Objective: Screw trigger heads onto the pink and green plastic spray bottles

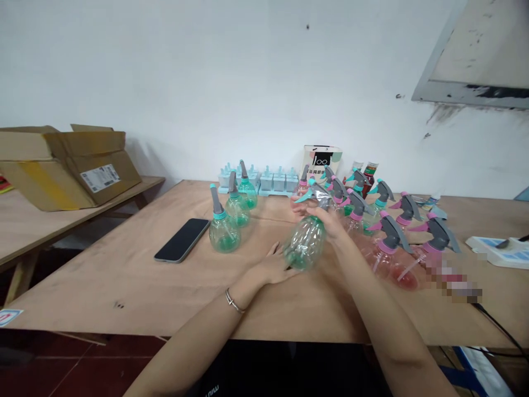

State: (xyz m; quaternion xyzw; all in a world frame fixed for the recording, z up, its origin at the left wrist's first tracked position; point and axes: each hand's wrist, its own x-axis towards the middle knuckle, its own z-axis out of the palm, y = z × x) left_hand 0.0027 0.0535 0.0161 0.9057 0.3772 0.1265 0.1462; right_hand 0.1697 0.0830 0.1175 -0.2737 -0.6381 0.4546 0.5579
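A clear green spray bottle (305, 242) is tilted in front of me above the table, its neck pointing up and away. My left hand (273, 268) supports its rounded base, with the fingers partly hidden behind it. My right hand (326, 220) is closed around the neck, just below the grey and teal trigger head (318, 193). Left of my hands stand green spray bottles, the nearest one (224, 234) upright with a teal collar. To the right of my right arm are several spray bottles with pink or teal collars, among them a pink one (386, 248).
A black phone (182, 240) lies on the brown table (136, 281) at the left. Light blue popsicle molds (279, 181) and a printed box (322, 160) stand by the wall. An open cardboard carton (70, 171) sits on another table. A white-blue tray (502, 252) is far right.
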